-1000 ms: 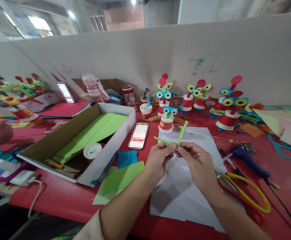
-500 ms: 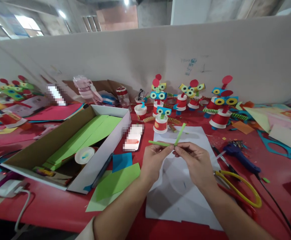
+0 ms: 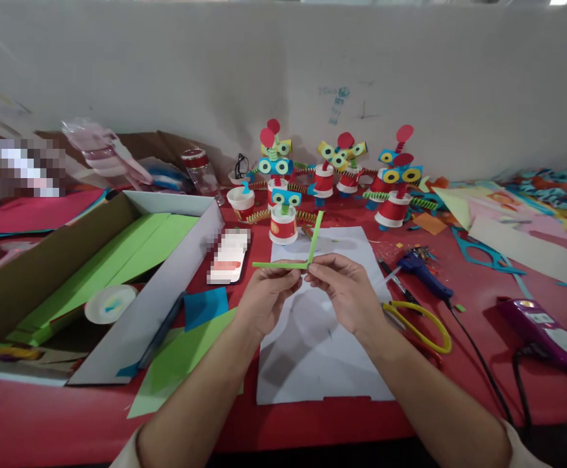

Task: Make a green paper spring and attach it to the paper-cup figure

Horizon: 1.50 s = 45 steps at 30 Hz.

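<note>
Two narrow green paper strips meet at a corner between my hands, one strip (image 3: 278, 265) lying sideways to the left, the other strip (image 3: 316, 237) standing up and away. My left hand (image 3: 264, 296) is closed, pinching the sideways strip near the corner. The thumb and fingers of my right hand (image 3: 344, 286) pinch the corner itself. Both hands are above white paper sheets (image 3: 312, 364) on the red table. Just beyond them stands a red-and-white paper cup figure (image 3: 283, 227) with blue eyes and folded paper arms.
Left is a white box (image 3: 166, 273) with green paper; a phone (image 3: 229, 257) lies beside it. Several cup figures (image 3: 393, 201) stand behind. To the right are a blue glue gun (image 3: 424, 273) with its cord, yellow-handled scissors (image 3: 424, 325) and a purple device (image 3: 546, 331).
The view has turned right and tilted down, so the purple device has come into sight. The strips have shifted from a wider angle to nearly a right angle, still held in both hands.
</note>
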Each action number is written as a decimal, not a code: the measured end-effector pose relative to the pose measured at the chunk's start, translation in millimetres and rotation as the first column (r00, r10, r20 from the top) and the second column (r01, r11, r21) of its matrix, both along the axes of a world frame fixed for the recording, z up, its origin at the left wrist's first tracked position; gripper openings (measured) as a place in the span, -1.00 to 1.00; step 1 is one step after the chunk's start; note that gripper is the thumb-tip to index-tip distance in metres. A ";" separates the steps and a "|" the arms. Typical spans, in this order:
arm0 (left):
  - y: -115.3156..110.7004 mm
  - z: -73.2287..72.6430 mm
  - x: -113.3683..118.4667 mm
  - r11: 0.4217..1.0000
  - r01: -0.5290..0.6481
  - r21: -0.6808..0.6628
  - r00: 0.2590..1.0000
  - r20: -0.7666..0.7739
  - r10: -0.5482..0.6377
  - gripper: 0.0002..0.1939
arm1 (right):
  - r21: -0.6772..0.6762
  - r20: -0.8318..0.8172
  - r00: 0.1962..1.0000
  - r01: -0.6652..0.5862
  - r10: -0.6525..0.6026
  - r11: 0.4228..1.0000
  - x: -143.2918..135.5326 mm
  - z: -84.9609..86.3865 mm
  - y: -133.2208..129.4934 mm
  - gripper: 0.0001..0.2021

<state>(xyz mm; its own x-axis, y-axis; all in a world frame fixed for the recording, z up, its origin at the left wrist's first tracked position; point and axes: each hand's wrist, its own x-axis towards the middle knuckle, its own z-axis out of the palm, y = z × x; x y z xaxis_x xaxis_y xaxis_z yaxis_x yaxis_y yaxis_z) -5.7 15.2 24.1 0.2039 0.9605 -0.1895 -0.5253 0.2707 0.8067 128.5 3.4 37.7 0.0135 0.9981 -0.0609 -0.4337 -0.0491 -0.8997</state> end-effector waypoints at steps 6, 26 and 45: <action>3.0 -0.9 -1.4 0.995 0.041 -0.088 0.999 0.028 -0.039 -0.80 | -0.036 -0.034 0.999 -0.035 0.033 0.999 -0.7 2.9 -1.1 -0.86; 0.6 0.3 5.5 0.982 -0.139 0.124 0.987 -0.069 0.149 -0.86 | 0.210 0.287 0.947 0.088 -0.148 0.974 -7.3 -1.9 -9.3 -0.87; 4.9 3.0 -7.8 0.994 -0.034 0.107 0.955 -0.288 0.064 -0.81 | 0.116 0.353 0.933 0.038 -0.077 0.992 0.2 -5.8 -1.6 -0.84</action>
